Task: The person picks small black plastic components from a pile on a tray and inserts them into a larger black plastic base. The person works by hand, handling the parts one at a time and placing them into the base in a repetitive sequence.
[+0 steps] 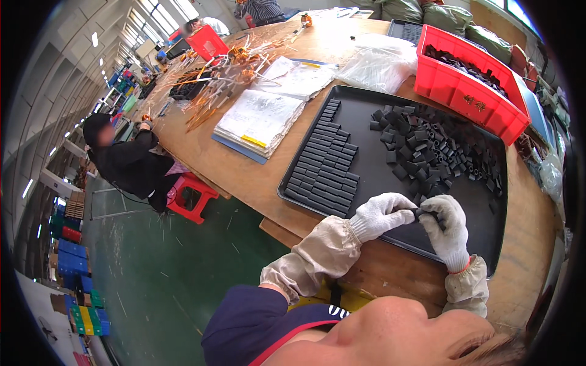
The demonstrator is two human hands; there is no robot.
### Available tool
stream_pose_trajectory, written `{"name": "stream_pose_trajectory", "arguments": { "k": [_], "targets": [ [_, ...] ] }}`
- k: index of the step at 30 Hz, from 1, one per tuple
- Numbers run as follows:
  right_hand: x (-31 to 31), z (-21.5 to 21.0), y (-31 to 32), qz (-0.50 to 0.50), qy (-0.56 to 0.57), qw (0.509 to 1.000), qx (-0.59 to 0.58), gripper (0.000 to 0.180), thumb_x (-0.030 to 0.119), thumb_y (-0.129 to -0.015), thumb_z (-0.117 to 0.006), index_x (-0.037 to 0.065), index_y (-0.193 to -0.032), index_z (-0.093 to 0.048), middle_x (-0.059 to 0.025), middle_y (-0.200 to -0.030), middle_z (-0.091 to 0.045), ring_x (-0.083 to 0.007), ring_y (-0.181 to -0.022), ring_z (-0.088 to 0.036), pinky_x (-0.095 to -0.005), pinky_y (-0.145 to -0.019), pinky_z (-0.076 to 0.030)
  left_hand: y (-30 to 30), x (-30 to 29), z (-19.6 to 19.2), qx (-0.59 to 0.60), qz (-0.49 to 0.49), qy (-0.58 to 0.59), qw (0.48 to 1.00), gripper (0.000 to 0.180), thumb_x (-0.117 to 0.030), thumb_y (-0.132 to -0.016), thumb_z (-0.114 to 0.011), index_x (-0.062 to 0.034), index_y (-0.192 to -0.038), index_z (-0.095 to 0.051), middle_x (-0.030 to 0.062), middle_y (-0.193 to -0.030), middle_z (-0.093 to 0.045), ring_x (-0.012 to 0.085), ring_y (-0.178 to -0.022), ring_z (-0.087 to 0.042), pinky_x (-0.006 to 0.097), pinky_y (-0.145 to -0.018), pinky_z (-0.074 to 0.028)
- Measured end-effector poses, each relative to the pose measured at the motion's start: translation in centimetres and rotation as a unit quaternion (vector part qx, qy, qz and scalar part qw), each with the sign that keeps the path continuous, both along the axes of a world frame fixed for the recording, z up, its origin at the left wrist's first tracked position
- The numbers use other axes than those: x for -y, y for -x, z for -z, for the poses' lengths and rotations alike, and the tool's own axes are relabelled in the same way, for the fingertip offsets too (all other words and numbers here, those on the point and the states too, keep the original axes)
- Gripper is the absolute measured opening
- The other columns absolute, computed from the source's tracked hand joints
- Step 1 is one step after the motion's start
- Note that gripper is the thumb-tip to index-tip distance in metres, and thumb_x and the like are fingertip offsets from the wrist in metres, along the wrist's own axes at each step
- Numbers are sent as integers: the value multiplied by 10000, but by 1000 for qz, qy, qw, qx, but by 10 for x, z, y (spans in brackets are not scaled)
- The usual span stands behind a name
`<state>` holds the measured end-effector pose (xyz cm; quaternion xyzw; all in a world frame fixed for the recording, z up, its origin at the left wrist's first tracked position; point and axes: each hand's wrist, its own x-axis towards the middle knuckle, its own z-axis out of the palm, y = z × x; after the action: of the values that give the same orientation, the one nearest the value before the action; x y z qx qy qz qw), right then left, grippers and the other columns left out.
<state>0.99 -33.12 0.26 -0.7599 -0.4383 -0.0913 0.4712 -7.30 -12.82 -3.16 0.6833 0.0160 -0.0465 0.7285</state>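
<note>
Both my hands wear white gloves and meet over the near edge of a black tray (390,104). My left hand (381,216) is closed, its thumb and fingertips pinching a short black tube (419,213). My right hand (448,229) curls its fingers round the other end of that piece, covering much of it. A loose heap of short black tubes (421,143) lies in the tray just beyond my hands. On the tray's left side, more black tubes (323,165) lie end to end in neat, close-packed rows.
A red bin (473,100) of black pieces stands behind the tray at right. Papers (262,119) and clear plastic bags (378,67) lie beyond the tray on the wooden table (244,174). Bundled wires (226,79) spread farther off. A person in black (131,158) sits on a red stool (192,195).
</note>
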Motion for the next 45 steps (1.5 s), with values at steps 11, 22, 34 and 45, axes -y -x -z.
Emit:
{"name": "stream_pose_trajectory", "arguments": {
  "k": [11, 22, 34, 45],
  "targets": [
    [-3, 10, 6, 34, -18, 996, -77, 200, 42, -765, -775, 58, -956, -718, -103, -983, -726, -305, -945, -689, -398, -860, -532, -2, 1, 1, -10, 23, 52, 998, 320, -161, -983, -725, -10, -1259, -660, 28, -1081, -709, 72, -961, -623, 253, -887, -521],
    [-7, 3, -1, -45, -5, 999, 6, 283, -25, -670, -785, 72, -924, -706, -101, -1019, -706, -310, -970, -677, -409, -860, -527, -2, -5, 4, -26, 58, 120, 991, 346, -199, -1002, -703, 1, -1275, -635, 22, -1054, -693, 69, -903, -600, 244, -842, -508],
    [-12, 15, -8, -63, -19, 997, 42, 327, -68, -692, -770, 85, -964, -673, -105, -1019, -691, -316, -938, -674, -402, -831, -535, 0, 0, 2, 28, 6, 12, 1000, 315, -94, -1010, -664, 34, -1291, -603, 56, -1126, -684, 90, -1021, -630, 252, -915, -528],
    [1, 16, -11, -42, -4, 999, 19, 284, 113, -859, -766, 57, -1122, -674, -124, -1056, -688, -279, -887, -669, -369, -799, -542, -12, -92, -68, 289, -97, -532, 790, 360, 49, -829, -710, -115, -1149, -729, 134, -979, -683, 306, -881, -674, 374, -795, -552]
  ]
}}
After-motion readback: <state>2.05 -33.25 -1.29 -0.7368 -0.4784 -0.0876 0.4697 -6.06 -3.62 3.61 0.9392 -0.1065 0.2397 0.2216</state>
